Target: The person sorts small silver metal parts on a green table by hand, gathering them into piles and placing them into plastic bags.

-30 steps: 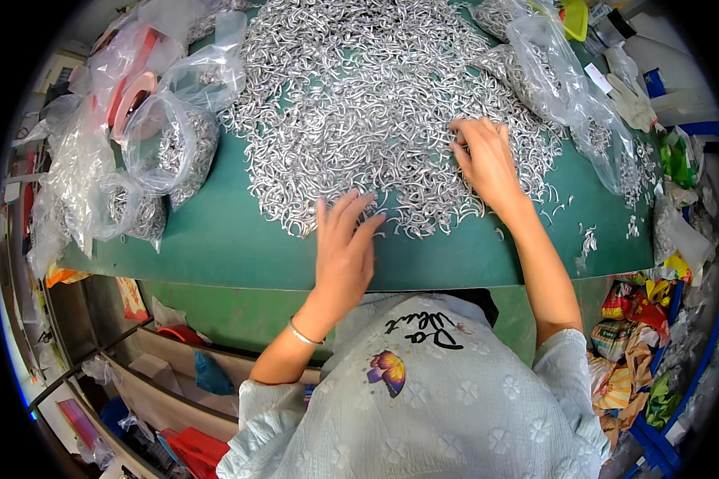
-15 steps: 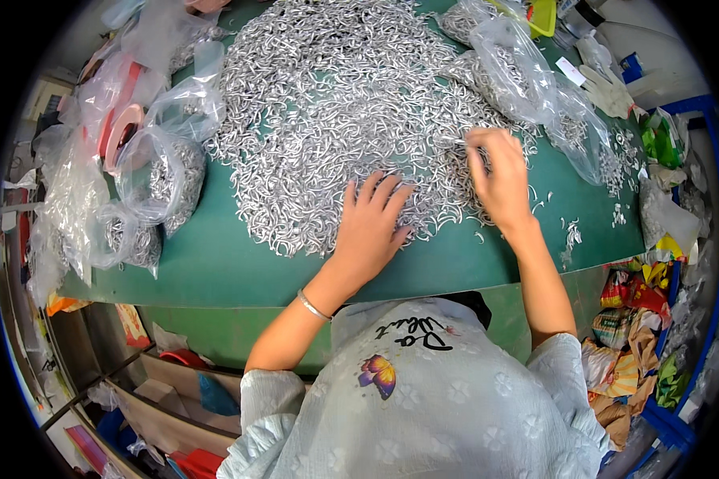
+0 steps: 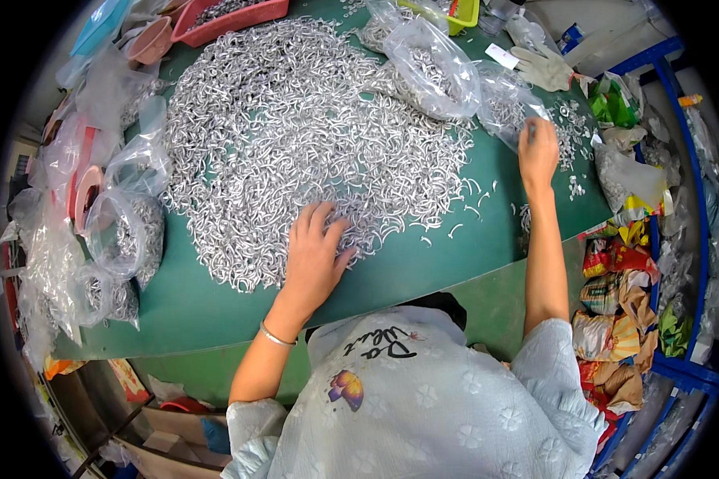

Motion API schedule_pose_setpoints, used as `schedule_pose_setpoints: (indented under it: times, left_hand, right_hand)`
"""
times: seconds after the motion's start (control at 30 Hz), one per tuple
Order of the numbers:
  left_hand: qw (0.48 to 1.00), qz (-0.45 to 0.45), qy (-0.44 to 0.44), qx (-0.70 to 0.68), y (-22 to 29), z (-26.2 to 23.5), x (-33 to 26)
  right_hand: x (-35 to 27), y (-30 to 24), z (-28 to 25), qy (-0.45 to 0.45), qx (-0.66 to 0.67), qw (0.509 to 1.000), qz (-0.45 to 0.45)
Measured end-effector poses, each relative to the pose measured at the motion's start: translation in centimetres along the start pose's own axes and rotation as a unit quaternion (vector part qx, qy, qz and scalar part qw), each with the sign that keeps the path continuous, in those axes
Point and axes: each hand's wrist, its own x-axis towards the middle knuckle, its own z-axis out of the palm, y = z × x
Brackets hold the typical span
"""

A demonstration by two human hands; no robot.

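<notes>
A wide heap of small curved silver metal pieces point(image 3: 295, 144) covers much of the green tabletop point(image 3: 423, 267). My left hand point(image 3: 315, 251) rests on the heap's near edge, its fingers apart and slightly bent among the pieces. Out to the right, my right hand point(image 3: 540, 156) is beside a clear plastic bag of metal pieces point(image 3: 503, 108) and a scatter of small silvery bits point(image 3: 571, 132). Its fingers are drawn together, and whatever may be between them is too small to make out. A few loose curved pieces point(image 3: 471, 199) lie between the heap and this hand.
Larger clear bags of pieces stand at back right point(image 3: 435, 68) and on the left point(image 3: 140, 231). A red tray point(image 3: 232, 24), a pink bowl point(image 3: 150, 41) and a yellow-green basket point(image 3: 465, 16) are at the back. A pale glove point(image 3: 543, 68) lies far right, near blue shelving point(image 3: 699, 239).
My right hand has gone from the heap's right side out toward the scattered bits. My left hand stays on the near edge. The view has shifted, showing more of the table's back.
</notes>
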Motion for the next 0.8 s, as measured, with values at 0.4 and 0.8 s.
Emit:
schedule_pose_setpoints:
  times: [0.4, 0.8]
  left_hand:
    - [0.996, -0.034, 0.081, -0.003, -1.3, 0.1, -2.0]
    - [0.815, -0.301, 0.231, -0.438, -5.8, -4.8, 2.1]
  right_hand:
    - [-8.4, -17.7, -3.5, -0.255, 0.255, 0.898, -0.252]
    - [-7.0, -13.2, -0.9, -0.162, 0.341, 0.913, -0.155]
